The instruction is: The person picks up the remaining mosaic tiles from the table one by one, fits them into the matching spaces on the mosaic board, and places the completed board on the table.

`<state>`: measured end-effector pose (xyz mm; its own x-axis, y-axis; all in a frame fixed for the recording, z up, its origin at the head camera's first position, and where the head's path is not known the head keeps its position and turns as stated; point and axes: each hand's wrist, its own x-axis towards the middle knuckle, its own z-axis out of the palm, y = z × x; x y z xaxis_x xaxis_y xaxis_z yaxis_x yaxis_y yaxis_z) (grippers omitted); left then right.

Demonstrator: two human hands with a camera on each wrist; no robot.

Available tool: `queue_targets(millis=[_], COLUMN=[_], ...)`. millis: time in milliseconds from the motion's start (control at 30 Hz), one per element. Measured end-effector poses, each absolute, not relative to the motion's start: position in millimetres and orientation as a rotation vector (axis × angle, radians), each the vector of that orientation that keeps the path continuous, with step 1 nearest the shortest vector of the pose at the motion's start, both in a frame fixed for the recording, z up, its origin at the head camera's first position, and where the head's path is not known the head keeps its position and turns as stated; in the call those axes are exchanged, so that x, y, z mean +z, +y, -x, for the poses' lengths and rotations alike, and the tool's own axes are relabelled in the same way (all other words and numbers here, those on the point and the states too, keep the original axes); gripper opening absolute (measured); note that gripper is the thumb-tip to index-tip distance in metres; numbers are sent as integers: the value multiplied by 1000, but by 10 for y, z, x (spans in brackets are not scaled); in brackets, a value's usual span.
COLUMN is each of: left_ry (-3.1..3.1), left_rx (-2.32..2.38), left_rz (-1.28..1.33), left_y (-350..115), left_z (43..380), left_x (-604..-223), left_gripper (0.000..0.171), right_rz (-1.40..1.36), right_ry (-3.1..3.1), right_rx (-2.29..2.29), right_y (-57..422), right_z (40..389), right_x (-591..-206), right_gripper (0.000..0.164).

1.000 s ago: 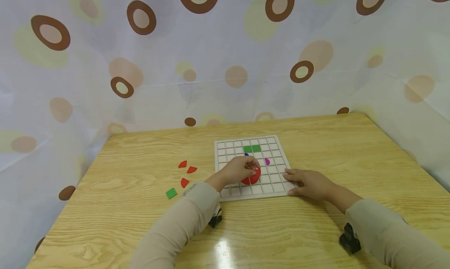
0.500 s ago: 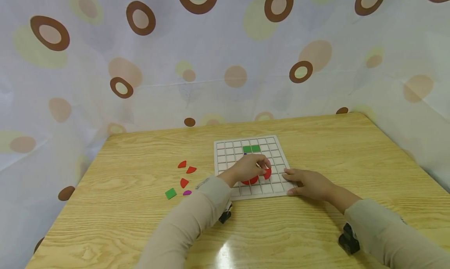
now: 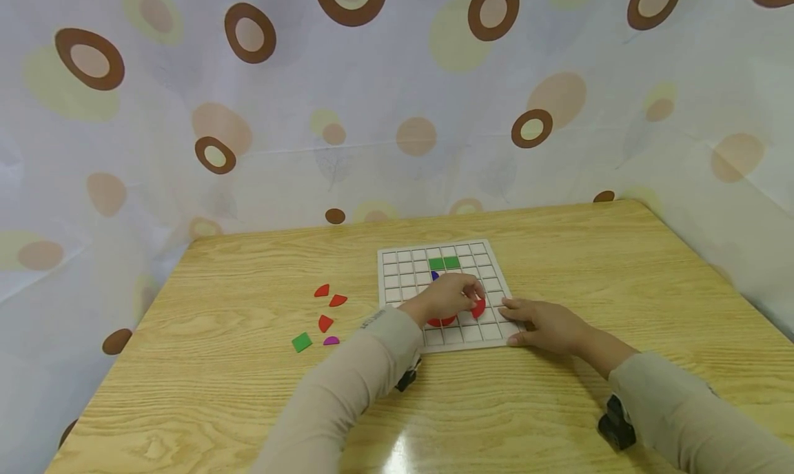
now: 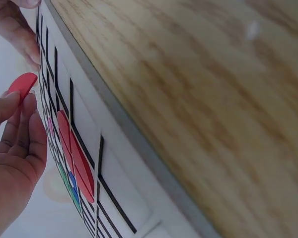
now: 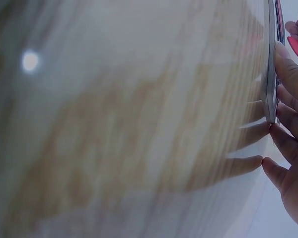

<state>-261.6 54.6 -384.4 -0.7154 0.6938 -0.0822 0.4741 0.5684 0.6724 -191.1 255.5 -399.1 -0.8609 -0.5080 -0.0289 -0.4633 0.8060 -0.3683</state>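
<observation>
From the head view, I see a flat white square board with thin dark lines (image 3: 405,268) on the shiny yellow-brown wooden tabletop (image 3: 248,274). The thin red piece with a round edge (image 3: 479,309) is over the right part of the board, in the left hand (image 3: 449,295). The hand bends over the board and covers some of its squares. Red pieces that lie on the board (image 3: 442,322) peek out under it. Farther back are a small blue piece (image 3: 435,276) and two green pieces side by side (image 3: 444,262). The right hand (image 3: 547,326) is at the right edge of the board, with its thumb by the near corner and its fingers a bit apart. Left of the board, on the tabletop, lie three red fan-shaped pieces (image 3: 325,323), a green square piece (image 3: 302,342) and a purple half-round piece (image 3: 331,340).

From the left wrist view, the left hand pinches the thin red piece between thumb and fingers, and the other fingers are loosely bent. The piece is smooth and flat, and I can't tell if it touches the board. A pink piece (image 4: 50,127) shows on the board too.

From the right wrist view, the right hand's fingers are spread and a little bent. They touch the board's edge and the tabletop, and they pinch nothing. A bit of red shows in the top corner by the other hand.
</observation>
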Motion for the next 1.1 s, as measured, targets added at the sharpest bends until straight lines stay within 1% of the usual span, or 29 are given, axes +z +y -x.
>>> queue_targets(millis=[133, 567, 800, 1100], left_ry=[2499, 2515, 2519, 2575], left_rx=[846, 799, 770, 614], left_rz=[-990, -980, -1010, -1068], left_y=[582, 672, 687, 715], left_z=[2619, 2634, 2617, 2583], left_x=[-3842, -3899, -3887, -3894], left_gripper=[13, 18, 17, 17], right_rz=[778, 797, 803, 819], right_ry=[2869, 2877, 2879, 2880], right_rx=[-537, -544, -545, -553], right_y=[2566, 2567, 2565, 2581], right_z=[1912, 1918, 1921, 1925], right_x=[-4001, -3998, -4003, -4053], right_gripper=[61, 62, 61, 64])
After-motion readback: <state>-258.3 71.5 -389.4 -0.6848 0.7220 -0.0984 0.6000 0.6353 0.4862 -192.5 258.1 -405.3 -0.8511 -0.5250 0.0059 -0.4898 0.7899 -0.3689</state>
